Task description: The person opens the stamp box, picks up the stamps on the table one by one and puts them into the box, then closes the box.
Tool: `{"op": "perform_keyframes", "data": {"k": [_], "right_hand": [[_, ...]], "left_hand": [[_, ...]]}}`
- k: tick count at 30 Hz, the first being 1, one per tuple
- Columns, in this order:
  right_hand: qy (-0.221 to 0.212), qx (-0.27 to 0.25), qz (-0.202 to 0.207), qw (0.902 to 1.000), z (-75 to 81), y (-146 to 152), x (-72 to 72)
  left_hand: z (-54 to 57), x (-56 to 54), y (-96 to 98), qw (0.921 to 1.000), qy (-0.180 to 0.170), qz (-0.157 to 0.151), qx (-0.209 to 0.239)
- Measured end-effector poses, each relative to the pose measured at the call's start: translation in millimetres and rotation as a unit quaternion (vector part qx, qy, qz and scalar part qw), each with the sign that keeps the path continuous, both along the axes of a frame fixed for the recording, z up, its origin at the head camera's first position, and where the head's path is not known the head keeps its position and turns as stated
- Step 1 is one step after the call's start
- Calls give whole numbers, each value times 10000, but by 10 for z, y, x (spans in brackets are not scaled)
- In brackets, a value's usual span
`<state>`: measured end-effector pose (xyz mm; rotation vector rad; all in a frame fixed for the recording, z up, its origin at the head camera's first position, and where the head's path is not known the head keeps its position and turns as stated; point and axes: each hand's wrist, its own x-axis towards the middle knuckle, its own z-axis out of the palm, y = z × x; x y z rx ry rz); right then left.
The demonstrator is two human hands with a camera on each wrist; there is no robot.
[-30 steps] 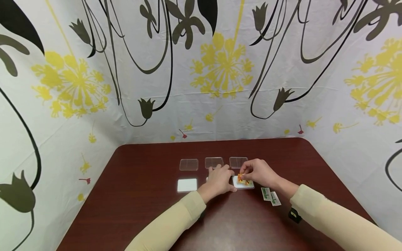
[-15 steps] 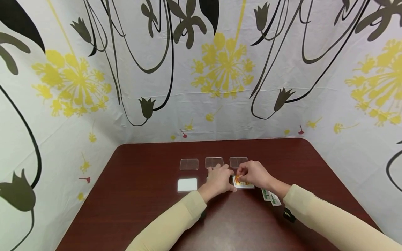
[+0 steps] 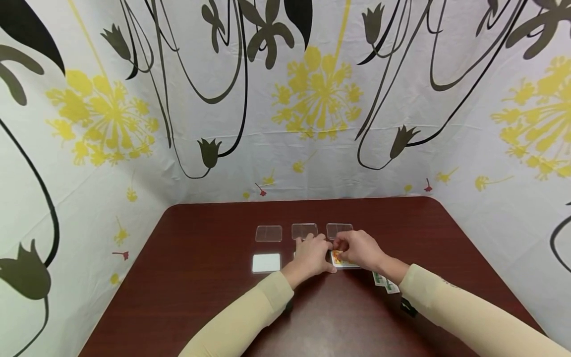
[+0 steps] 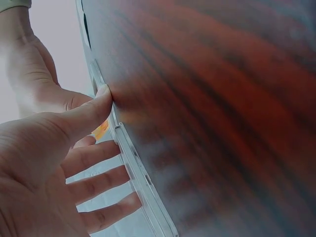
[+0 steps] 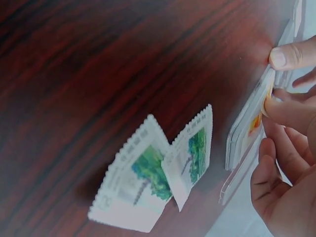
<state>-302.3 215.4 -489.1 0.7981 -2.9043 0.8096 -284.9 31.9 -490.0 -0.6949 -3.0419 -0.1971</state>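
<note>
My right hand [image 3: 362, 249] pinches an orange stamp [image 3: 336, 256] between thumb and fingers, low over the right-hand flat clear case [image 3: 350, 267] with a white inside. In the right wrist view, the same orange stamp [image 5: 255, 122] lies along the case [image 5: 239, 140], partly hidden by the fingers. My left hand [image 3: 309, 258] spreads over the middle case, hiding most of it. Its thumb [image 4: 102, 95] presses at the near edge of the right-hand case, and its straight fingers reach over the middle case [image 4: 148, 197].
Two green-and-white stamps [image 5: 148, 173] overlap on the table [image 3: 200, 297], partly behind my right wrist. A white-lined case [image 3: 266, 263] sits at the left. Three clear lids [image 3: 268, 233] form a row behind. Patterned cloth [image 3: 245, 124] hangs beyond the table.
My right hand has moved slightly left, carrying the orange stamp toward the left side of the right-hand case. My left hand stays in place. The right sleeve now covers more of the green stamps.
</note>
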Motion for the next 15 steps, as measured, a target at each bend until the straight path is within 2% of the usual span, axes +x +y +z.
{"op": "perform_keyframes", "data": {"k": [15], "right_hand": [[82, 367, -508, 9980, 33, -13, 35]], "left_hand": [[-6, 4, 12, 9999, 14, 39, -107]]}}
